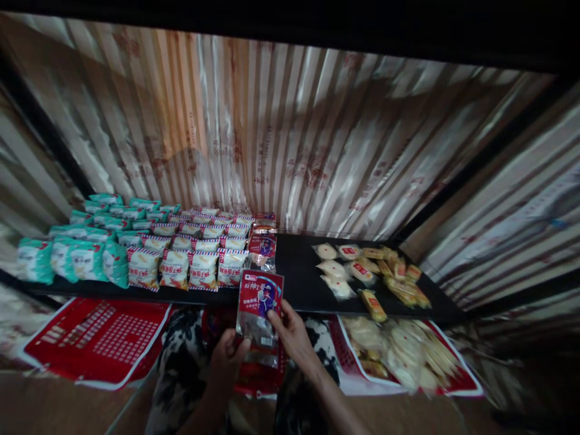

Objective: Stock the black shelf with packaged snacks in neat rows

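Note:
A red and clear snack packet (258,311) with a purple figure on its front is held up before the shelf edge. My left hand (229,350) pinches its lower left side, thumb on the front. At its right side, my right hand (290,329) grips it with the thumb across the front. Behind it, similar red packets (261,244) lie in a column on the black shelf (294,260). White, red and blue snack bags (174,269) stand in rows left of that column. Below the held packet, a red basket is partly hidden by my hands.
Teal snack bags (86,260) fill the shelf's left end. Round white packaged cakes (335,270) and yellow packets (401,284) lie at its right. Beneath stand a red basket (95,341) and another basket (469,380) holding packaged food. Striped sheeting (290,139) hangs behind.

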Available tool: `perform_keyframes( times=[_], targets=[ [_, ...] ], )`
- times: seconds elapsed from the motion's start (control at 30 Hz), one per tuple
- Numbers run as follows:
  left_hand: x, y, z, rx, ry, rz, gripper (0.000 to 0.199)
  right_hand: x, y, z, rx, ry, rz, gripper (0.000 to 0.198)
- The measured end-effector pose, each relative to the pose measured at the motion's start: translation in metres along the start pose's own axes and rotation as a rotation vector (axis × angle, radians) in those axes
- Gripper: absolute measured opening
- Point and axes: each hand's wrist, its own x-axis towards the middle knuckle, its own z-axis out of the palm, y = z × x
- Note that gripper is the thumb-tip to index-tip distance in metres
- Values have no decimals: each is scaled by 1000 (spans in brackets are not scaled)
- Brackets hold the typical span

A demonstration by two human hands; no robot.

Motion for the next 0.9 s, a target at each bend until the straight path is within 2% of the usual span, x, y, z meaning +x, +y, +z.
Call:
perform_keyframes(
  times=[0.13, 0.3, 0.37, 0.43, 0.53, 0.63, 0.77, 0.9],
  targets=[
    [17, 14, 17, -58, -10, 44, 34, 1, 3, -9, 117, 1, 43, 50],
    [36, 32, 38, -53, -54, 146, 41, 28, -6, -25, 61, 183, 28, 57],
    [41, 44, 45, 72, 6, 254, 49, 48, -16, -33, 35, 231, 18, 60],
    [45, 58, 51, 298, 78, 427, 51, 72, -25, -42, 25, 267, 15, 61],
    [54, 76, 61, 670, 58, 716, 51, 112, -32, -54, -16, 279, 6, 58],
    [72, 85, 73, 900, 1, 858, 57, 153, -33, -63, -209, 301, 22, 49],
    [105, 88, 89, 1021, 41, 855, 60, 199, -35, -67, -525, 323, 30, 34],
    [131, 89, 99, 1081, 91, 865, 60, 230, -45, -60, -781, 278, 26, 25]
  ],
)
